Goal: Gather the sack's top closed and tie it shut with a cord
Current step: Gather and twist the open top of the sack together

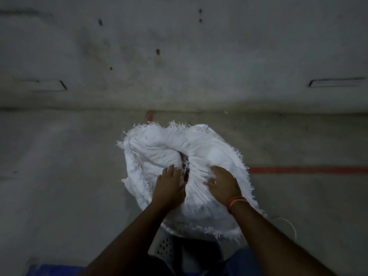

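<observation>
A white woven sack (159,148) stands on the concrete floor below me, its frayed top edge spread around a bunched, pleated middle. Dark printing shows in the folds at the centre. My left hand (169,186) presses on the gathered fabric just left of the centre, its fingers curled into the folds. My right hand (223,184), with an orange band at the wrist, pinches the pleats just right of the centre. A thin white cord (289,223) loops on the floor to the right of the sack, apart from both hands.
A red painted line (308,169) runs across the grey floor to the right, and a short red mark (150,115) sits at the wall's base. The concrete wall (179,56) rises behind the sack. A perforated white object (164,248) sits under the sack near my legs.
</observation>
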Tool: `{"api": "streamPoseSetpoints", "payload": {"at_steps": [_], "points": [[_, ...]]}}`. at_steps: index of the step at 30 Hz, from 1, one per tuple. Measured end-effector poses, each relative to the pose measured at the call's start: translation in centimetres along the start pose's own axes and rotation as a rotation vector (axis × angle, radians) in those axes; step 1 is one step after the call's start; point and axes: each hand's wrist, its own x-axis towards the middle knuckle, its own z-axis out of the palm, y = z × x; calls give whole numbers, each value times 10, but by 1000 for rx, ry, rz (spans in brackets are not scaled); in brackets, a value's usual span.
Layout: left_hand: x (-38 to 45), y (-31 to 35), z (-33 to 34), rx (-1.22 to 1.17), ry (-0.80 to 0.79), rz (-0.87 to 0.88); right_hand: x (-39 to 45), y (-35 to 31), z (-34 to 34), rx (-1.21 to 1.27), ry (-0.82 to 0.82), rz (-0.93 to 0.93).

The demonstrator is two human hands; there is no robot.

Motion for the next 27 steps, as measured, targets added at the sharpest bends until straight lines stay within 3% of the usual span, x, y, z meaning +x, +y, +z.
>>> {"api": "streamPoseSetpoints", "payload": {"at_steps": [3,7,13,17,19,21,24,27], "points": [[-46,10,-12,-21,-17,-1,-37,18,-15,39,84,60],[-81,27,-25,-66,97,126,-72,23,-29,129,193,131],[-87,44,-19,95,303,665,-61,39,-30,263,247,357],[-64,47,10,243,144,857,-38,52,-36,367,282,584],[-54,47,26,402,67,852,-24,72,-31,439,247,737],[-48,48,33,413,10,783,-11,102,-21,578,181,766],[-39,53,27,271,-12,711,-19,108,-27,812,58,773],[-31,58,8,27,20,610,-35,102,-44,852,4,645]]}}
